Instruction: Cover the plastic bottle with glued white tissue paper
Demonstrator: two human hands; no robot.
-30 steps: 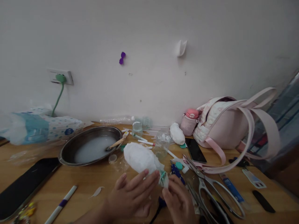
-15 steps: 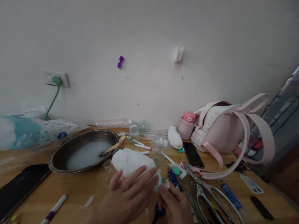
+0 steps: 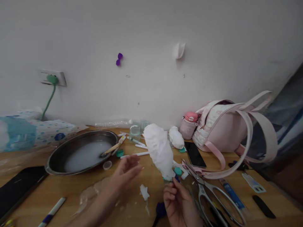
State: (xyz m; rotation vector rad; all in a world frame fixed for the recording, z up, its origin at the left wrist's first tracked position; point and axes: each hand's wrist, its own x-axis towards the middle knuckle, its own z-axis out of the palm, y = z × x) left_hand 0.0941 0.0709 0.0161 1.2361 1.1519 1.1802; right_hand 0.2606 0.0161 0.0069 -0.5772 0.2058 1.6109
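Note:
My right hand [image 3: 178, 201] is closed around the teal-capped neck of a bottle covered in white paper pulp [image 3: 159, 149], holding it nearly upright above the wooden table [image 3: 90, 186]. Just left of it hovers my left hand [image 3: 126, 170], fingers apart and holding nothing. A torn scrap of white paper [image 3: 144, 192] lies on the table between the two hands. A piece of clear plastic [image 3: 91, 194] lies under my left forearm.
A steel pan [image 3: 81, 151] with milky liquid and a stick stands at the left, tissue packs [image 3: 35, 132] behind it. Pens, caps and a small jar [image 3: 134, 130] lie mid-table. Large scissors [image 3: 213, 197], a phone [image 3: 194, 154], a pink flask [image 3: 188, 124] and a pink bag [image 3: 232, 126] crowd the right.
The white-covered bottle went from lying sideways under both hands to standing upright in my right hand. My left hand let go and drew back to the left, fingers spread.

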